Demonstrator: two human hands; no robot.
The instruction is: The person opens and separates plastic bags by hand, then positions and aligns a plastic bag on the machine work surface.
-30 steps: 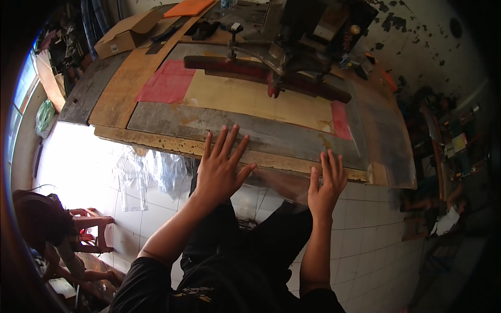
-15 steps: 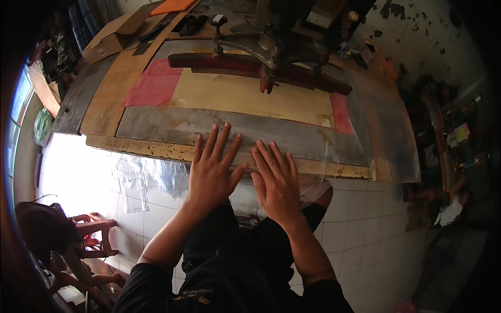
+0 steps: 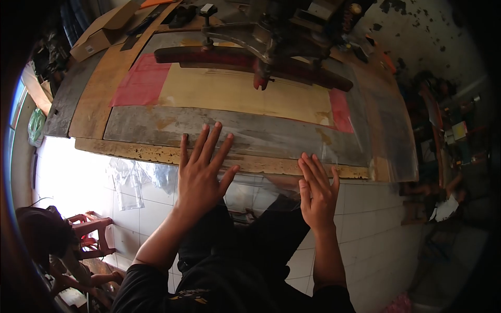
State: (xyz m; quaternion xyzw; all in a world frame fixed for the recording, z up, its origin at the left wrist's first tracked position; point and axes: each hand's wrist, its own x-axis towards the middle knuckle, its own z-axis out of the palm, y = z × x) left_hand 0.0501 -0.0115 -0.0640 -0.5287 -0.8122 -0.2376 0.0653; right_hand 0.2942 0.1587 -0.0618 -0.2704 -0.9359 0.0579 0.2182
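Note:
Fingers spread, my left hand (image 3: 201, 177) lies flat over the front edge of a grey worktop (image 3: 151, 122). My right hand (image 3: 319, 195) is farther right, its fingers extended on the table's worn yellow front edge (image 3: 141, 152). A clear plastic sheet (image 3: 261, 189) appears under and between the hands, drooping over the edge; its full outline is hard to make out. Beyond the hands, a yellow strip (image 3: 245, 94) with red pieces (image 3: 138, 83) at its ends lies below a long dark-red press bar (image 3: 209, 56).
A cardboard box (image 3: 102, 34) stands at the back left. More clear plastic (image 3: 128, 182) hangs from the front edge at left, and clear sheets (image 3: 394, 135) lie at right. Another person (image 3: 47, 235) is at lower left beside a red stool (image 3: 91, 229).
My right hand has moved right along the edge, away from my left hand. The left hand stays flat near the same spot. The view has shifted slightly.

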